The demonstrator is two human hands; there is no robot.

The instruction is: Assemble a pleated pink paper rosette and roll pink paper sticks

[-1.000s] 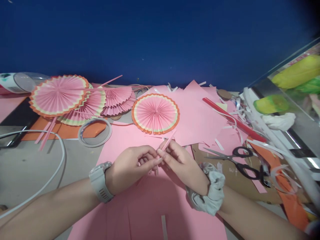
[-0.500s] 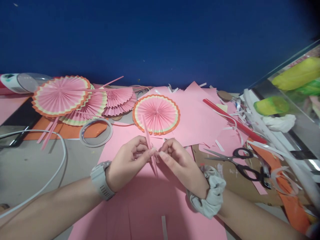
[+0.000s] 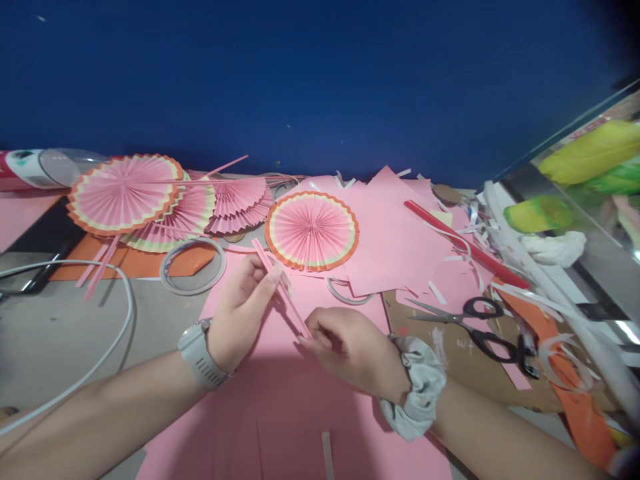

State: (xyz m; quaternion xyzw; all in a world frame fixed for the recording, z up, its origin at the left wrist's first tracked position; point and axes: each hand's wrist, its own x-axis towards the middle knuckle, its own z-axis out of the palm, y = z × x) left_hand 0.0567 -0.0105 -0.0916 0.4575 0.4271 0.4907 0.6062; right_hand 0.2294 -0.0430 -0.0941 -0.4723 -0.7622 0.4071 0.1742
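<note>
A narrow folded pink paper strip (image 3: 281, 289) is running diagonally above the large pink sheet (image 3: 300, 407), its upper end pointing toward the round pleated paper fan (image 3: 311, 230). The left hand (image 3: 240, 313) is pinching the upper part of the strip between thumb and extended fingers (image 3: 265, 283), which are lying nearly closed along it. The right hand (image 3: 350, 347) is gripping the lower end with curled fingers, tightly closed around the strip. A grey watch (image 3: 199, 353) is sitting on the left wrist; a grey scrunchie (image 3: 417, 393) is sitting on the right wrist. Black scissors (image 3: 470, 323) are lying open to the right, well apart. A tape ring (image 3: 193, 267) is lying near the left hand.
</note>
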